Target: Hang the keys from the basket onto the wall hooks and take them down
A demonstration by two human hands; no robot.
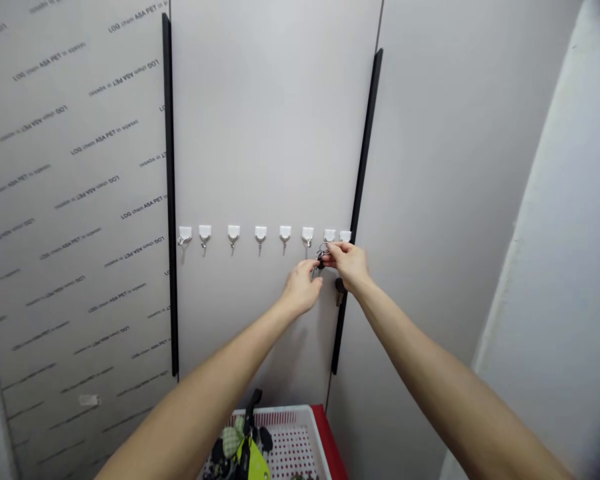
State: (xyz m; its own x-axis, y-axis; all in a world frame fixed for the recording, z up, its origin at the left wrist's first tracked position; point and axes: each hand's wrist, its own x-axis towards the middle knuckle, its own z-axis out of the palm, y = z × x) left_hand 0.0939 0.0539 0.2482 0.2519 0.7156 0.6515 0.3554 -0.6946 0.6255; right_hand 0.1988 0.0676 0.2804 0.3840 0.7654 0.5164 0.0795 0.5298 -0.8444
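A key [321, 262] with a black head is pinched in the fingers of my left hand [303, 288]. My right hand [349, 265] grips the metal key ring [325, 247] joined to it, just below the white hook [329, 235] that is second from the right. Whether the ring sits on that hook cannot be made out. Under my right hand hangs another dark-headed key [339, 291]; its upper end is hidden. Another white hook [345, 236] sits at the right end of the row, close to the black handle strip.
Several hooks [261, 234] line the pale cabinet door [275, 133] between two black handle strips [169, 200]. Below stands a white basket [307, 417] holding dark items, a checked green piece [231, 441] and a yellow-green tag [257, 461]. Something red [329, 440] lies beneath it.
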